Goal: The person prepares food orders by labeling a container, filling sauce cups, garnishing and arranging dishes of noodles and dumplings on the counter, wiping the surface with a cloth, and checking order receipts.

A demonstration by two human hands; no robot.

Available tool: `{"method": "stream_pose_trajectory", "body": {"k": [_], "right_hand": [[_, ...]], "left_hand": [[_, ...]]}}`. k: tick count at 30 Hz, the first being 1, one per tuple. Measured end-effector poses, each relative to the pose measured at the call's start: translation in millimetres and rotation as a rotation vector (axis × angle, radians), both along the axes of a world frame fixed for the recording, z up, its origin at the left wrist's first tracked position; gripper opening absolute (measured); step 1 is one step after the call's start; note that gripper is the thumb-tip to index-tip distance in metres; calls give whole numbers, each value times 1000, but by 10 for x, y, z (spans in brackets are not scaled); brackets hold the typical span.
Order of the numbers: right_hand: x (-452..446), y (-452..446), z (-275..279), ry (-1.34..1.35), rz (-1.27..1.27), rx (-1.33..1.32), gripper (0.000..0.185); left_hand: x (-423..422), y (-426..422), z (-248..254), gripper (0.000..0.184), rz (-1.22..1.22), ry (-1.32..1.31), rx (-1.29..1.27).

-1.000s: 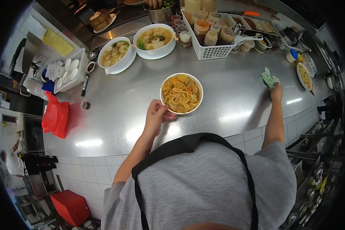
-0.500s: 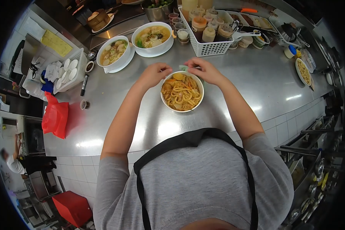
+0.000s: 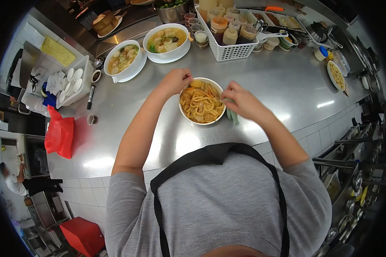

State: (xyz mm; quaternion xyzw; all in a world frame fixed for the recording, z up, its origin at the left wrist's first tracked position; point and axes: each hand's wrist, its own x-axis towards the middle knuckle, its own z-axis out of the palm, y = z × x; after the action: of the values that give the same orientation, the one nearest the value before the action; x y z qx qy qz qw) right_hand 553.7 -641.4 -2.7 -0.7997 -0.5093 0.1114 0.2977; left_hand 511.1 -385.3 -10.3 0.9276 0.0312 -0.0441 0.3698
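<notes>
A white round bowl (image 3: 185, 116) filled with thick noodles (image 3: 203, 103) in brown sauce stands on the steel counter in front of me. My left hand (image 3: 176, 82) pinches at the bowl's upper left rim with its fingers closed. On the other side, my right hand (image 3: 242, 100) is closed around a pale green cloth (image 3: 232, 116), which hangs below the fingers beside the bowl's right rim. Part of the cloth is hidden by the hand.
Two white bowls of noodle soup (image 3: 135, 70) (image 3: 176, 59) stand on plates behind. Right of them is a white basket of sauce bottles (image 3: 231, 53). A red plastic bag (image 3: 60, 132), a marker (image 3: 90, 97) and a small sauce cup (image 3: 91, 119) lie left. A person (image 3: 15, 182) stands far left.
My right hand has moved with the cloth from the bowl's far rim round to its right side. My left hand stays near the upper left rim.
</notes>
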Motion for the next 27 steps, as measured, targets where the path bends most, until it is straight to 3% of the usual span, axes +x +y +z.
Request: {"method": "stream_pose_trajectory", "body": {"k": [2, 4, 8, 15, 19, 22, 25, 27], "right_hand": [[-264, -92, -64, 35, -64, 81, 15], [-520, -105, -107, 250, -226, 189, 14], [-801, 65, -295, 424, -305, 420, 13], [-738, 229, -408, 416, -267, 556, 13], [-709, 278, -501, 429, -32, 519, 12], [-535, 205, -658, 587, -174, 633, 14], [-243, -164, -598, 473, -316, 578, 14], [-127, -370, -752, -202, -212, 261, 15]], "left_hand": [[-91, -13, 11, 17, 73, 15, 11], [-211, -33, 35, 19, 270, 135, -146], [-440, -10, -156, 20, 414, 153, -411], [-980, -324, -245, 18, 677, 78, -880], [-1167, -589, -249, 15, 813, -20, -1054], [-1384, -681, -277, 21, 751, -92, -1078], [-1702, -697, -385, 30, 808, -106, -945], [-1915, -714, -503, 34, 836, -105, -852]]}}
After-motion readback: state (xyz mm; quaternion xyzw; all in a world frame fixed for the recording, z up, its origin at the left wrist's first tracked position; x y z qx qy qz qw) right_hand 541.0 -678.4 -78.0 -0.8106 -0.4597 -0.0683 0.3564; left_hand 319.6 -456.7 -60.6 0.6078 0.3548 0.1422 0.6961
